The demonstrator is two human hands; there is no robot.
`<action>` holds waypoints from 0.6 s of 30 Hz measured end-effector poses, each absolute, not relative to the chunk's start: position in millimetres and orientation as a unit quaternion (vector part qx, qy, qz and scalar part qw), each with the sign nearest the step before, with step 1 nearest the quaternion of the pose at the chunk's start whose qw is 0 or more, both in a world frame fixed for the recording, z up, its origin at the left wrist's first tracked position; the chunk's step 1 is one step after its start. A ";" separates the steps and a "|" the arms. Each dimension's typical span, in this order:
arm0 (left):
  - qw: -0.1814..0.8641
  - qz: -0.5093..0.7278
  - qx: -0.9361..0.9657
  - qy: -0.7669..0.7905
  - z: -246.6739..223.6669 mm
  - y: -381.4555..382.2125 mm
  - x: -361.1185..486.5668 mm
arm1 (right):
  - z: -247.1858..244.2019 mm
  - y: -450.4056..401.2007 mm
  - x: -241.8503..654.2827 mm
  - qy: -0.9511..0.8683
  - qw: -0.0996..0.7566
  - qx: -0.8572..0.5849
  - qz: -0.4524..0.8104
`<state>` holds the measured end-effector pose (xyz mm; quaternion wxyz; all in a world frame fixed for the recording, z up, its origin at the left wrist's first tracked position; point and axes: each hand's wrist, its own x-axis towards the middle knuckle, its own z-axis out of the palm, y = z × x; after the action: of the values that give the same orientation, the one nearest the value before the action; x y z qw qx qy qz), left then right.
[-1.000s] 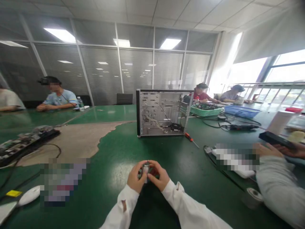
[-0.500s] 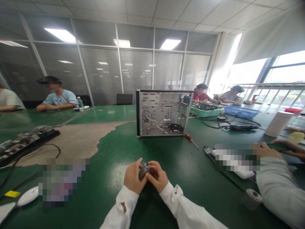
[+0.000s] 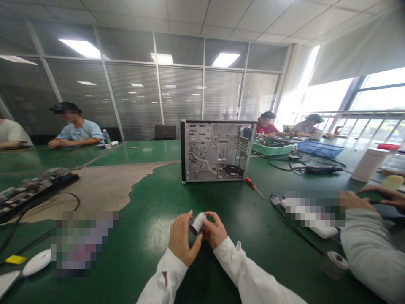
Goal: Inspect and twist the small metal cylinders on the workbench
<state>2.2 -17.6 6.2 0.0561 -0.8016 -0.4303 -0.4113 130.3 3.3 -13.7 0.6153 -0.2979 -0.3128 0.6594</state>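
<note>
A small silver motor (image 3: 198, 223), a smooth metal cylinder, is held tilted above the green table, its dark flat end toward the lower left. My right hand (image 3: 215, 231) pinches its upper right end between thumb and fingers. On the other side is my left hand (image 3: 183, 240), its thumb and fingers spread around the lower end without closing on it; whether a fingertip touches the metal I cannot tell. Beyond both hands stands an open computer case (image 3: 218, 152), with loose cables and a black part inside. A screwdriver (image 3: 254, 186) with a red and black handle lies at its right corner.
To the right, another person's sleeve (image 3: 370, 245) reaches over the table near a white power strip (image 3: 325, 230) and a roll-like cylinder (image 3: 336, 265). Green (image 3: 275, 148) and blue baskets (image 3: 321, 148) stand farther back. Circuit boards (image 3: 34, 190) and cables lie left. Other people sit around.
The motor has turned from upright to tilted, showing its side and flat end. My left fingers have spread off it, while my right hand keeps its pinch.
</note>
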 end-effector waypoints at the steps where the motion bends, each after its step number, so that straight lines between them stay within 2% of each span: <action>1: 0.049 -0.414 -0.802 -0.429 6.3 -17.7 2.4 | -12.3 4.6 133.2 -0.279 0.608 -0.297 0.682; 7: 0.025 -0.425 -0.800 -0.424 3.7 -14.0 1.1 | -3.5 8.7 147.4 -0.138 0.531 -0.293 0.783; 10: 0.012 -0.429 -0.795 -0.428 2.5 -12.6 -0.5 | -4.0 11.3 150.7 -0.118 0.523 -0.305 0.787; 18: -0.016 -0.421 -0.793 -0.440 1.0 -10.7 -2.0 | -18.9 18.1 153.1 -0.294 0.570 -0.343 0.686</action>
<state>-2.0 -10.7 1.0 -0.0157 -0.7930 -0.4404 -0.4207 153.1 18.1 -18.9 0.5702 -0.3426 -0.2937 0.6864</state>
